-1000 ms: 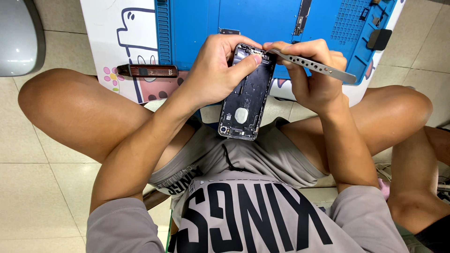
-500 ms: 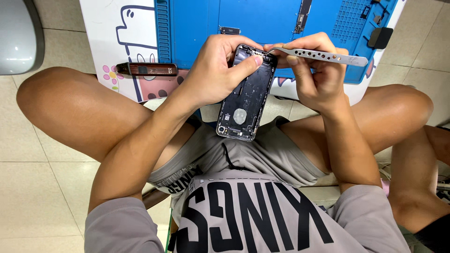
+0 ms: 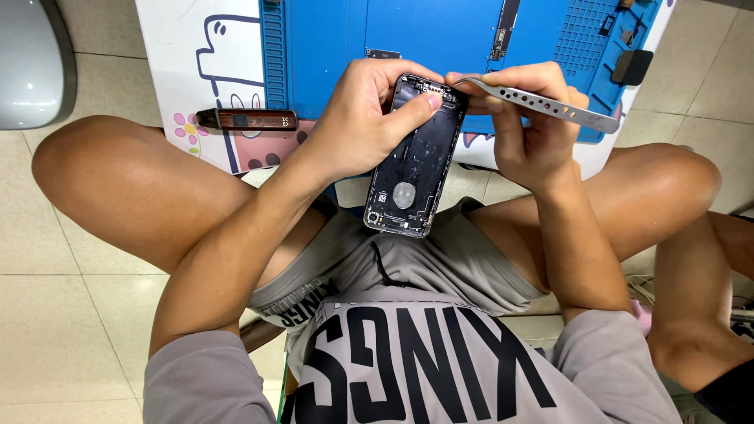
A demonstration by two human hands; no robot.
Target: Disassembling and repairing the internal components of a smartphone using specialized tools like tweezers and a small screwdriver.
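Left hand (image 3: 357, 129) clamped around opened phone housing (image 3: 412, 157), held above the lap, near blue repair mat (image 3: 330, 39). Right hand (image 3: 526, 126) pinching metal tweezers (image 3: 542, 102), tips at housing's top edge.

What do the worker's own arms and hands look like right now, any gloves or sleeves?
Both hands, left and right, are bare: no gloves, rings or watch show. The forearms are uncovered too; short grey sleeves end above the elbows.

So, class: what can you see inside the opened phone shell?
Inside the phone shell sit a pale round disc and dark internals. The left hand covers the upper left, and the tweezers tips reach the top edge.
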